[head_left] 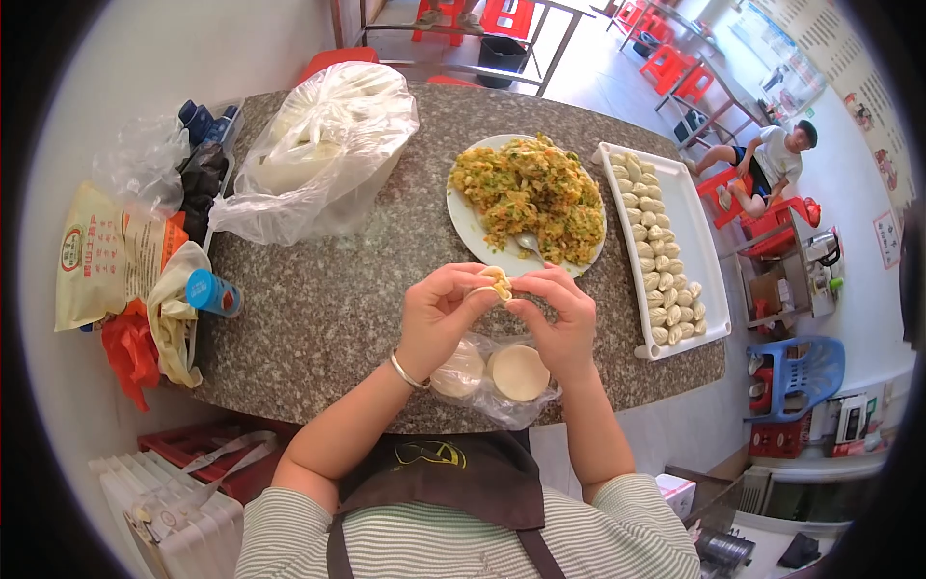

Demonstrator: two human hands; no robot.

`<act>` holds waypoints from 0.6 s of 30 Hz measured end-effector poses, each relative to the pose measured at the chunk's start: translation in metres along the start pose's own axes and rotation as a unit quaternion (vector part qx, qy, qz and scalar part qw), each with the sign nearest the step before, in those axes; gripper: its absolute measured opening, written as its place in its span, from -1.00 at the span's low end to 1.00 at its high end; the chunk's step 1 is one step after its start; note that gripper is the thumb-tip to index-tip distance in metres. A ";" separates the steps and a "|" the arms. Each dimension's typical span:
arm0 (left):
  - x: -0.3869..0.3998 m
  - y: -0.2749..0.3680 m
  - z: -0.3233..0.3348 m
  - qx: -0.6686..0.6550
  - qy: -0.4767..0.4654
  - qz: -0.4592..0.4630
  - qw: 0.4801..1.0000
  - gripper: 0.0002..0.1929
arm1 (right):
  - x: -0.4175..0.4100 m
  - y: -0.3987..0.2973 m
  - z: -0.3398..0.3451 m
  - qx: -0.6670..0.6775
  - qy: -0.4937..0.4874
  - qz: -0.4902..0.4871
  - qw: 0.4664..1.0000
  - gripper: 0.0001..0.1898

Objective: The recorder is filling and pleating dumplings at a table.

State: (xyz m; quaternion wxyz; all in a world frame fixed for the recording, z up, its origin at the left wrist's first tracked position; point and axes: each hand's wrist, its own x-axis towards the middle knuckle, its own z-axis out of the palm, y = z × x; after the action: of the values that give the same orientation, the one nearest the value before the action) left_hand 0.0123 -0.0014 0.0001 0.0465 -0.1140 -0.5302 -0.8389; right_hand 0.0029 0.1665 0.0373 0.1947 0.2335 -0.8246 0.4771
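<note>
Between my left hand [445,315] and my right hand [561,318], the fingertips of both pinch a partly folded dumpling [498,283] with orange-yellow filling showing. Just beyond them lies a white plate [470,235] heaped with chopped vegetable filling [539,192], a metal spoon [530,242] stuck in its near side. Below my hands, two stacks of round dough wrappers [519,373] rest in clear plastic; my left wrist with its bangle is beside them. To the right, a white tray [698,239] holds rows of pleated dumplings [653,253] along its left side.
A plastic-covered bowl [318,145] stands at the back left of the granite table [325,318]. A blue-lidded container [215,292] and several bags, one of them printed [98,257], line the left edge. Beyond the table's right side, a person [774,163] sits on a red stool.
</note>
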 end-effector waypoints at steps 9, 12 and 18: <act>0.000 0.002 -0.001 -0.008 -0.080 0.013 0.997 -0.78 | 0.013 -0.007 -0.017 0.110 -0.073 0.138 0.982 -0.93; 0.000 0.002 -0.001 -0.010 -0.077 0.017 0.997 -0.77 | 0.010 -0.008 -0.013 0.067 -0.046 0.092 0.992 -0.94; 0.001 0.006 0.000 0.003 0.009 -0.089 0.996 -0.82 | 0.004 -0.001 -0.006 -0.022 -0.034 0.013 0.999 -0.92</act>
State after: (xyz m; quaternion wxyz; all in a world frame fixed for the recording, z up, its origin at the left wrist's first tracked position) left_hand 0.0122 -0.0042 0.0062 -0.0233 -0.0586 -0.5406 -0.8389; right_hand 0.0010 0.1704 0.0424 0.1657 0.2347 -0.8440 0.4529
